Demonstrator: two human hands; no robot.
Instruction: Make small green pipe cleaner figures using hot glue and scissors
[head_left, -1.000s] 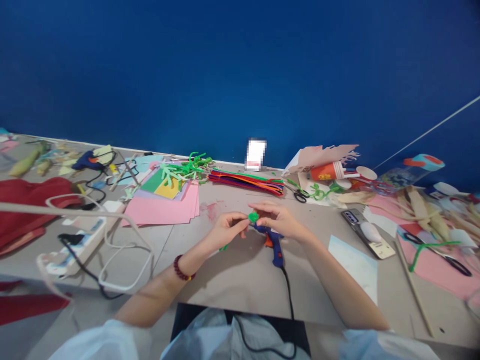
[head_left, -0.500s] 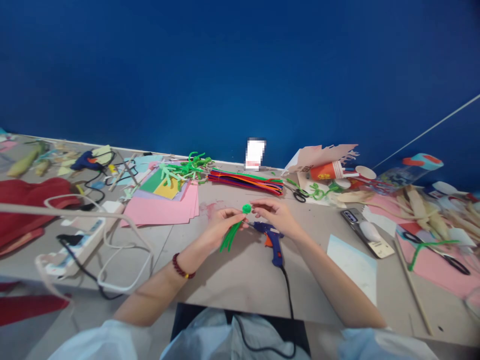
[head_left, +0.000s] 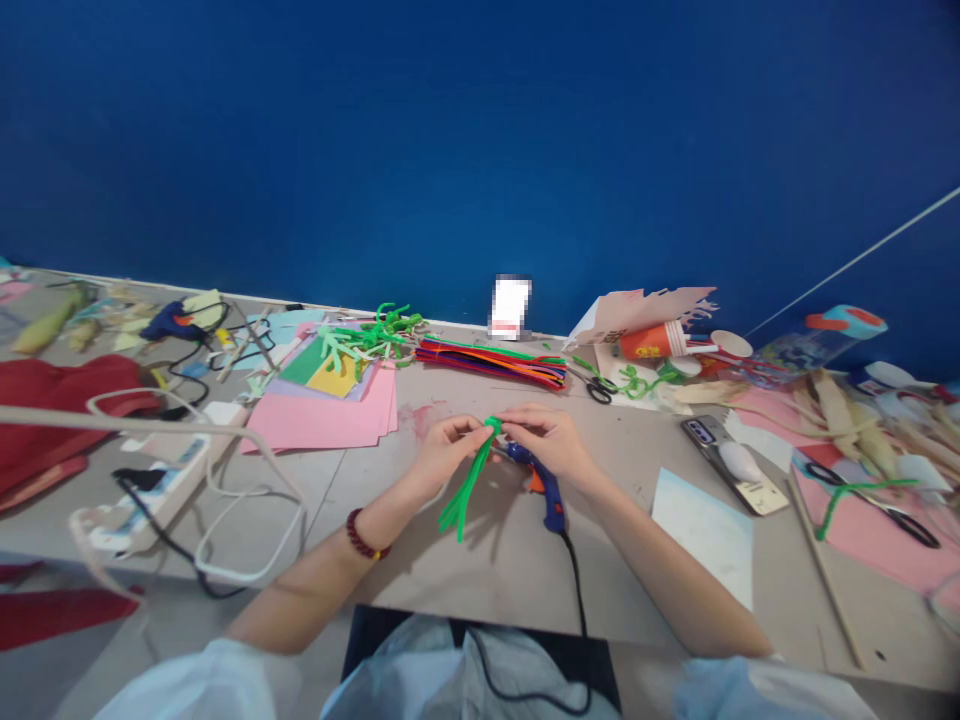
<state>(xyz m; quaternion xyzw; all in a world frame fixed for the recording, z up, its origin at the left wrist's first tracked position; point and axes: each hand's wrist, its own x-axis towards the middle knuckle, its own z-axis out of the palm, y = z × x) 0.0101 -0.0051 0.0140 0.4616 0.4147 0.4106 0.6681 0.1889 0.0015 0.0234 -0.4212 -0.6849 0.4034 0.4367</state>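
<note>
Between my hands is a bunch of green pipe cleaners (head_left: 466,490), with a bent, bunched top and the loose ends hanging down to the left. My left hand (head_left: 448,452) pinches the bunch near its top. On the other side, the fingertips of my right hand (head_left: 551,440) are closed on the same top end. A blue hot glue gun (head_left: 553,505) with an orange trigger lies on the table just below my right hand, which partly covers it. Its nozzle points left, behind the hanging pipe cleaners.
Bundled coloured pipe cleaners (head_left: 491,364) lie behind my hands, beside scissors (head_left: 600,390). Pink paper (head_left: 322,425) and a white power strip (head_left: 154,500) are on the left. A phone (head_left: 757,490), white paper (head_left: 705,535) and a wooden stick (head_left: 829,580) lie right.
My right fingers have closed onto the top of the pipe cleaners. The bunch has shifted, its loose ends now hanging lower and showing longer below my left hand.
</note>
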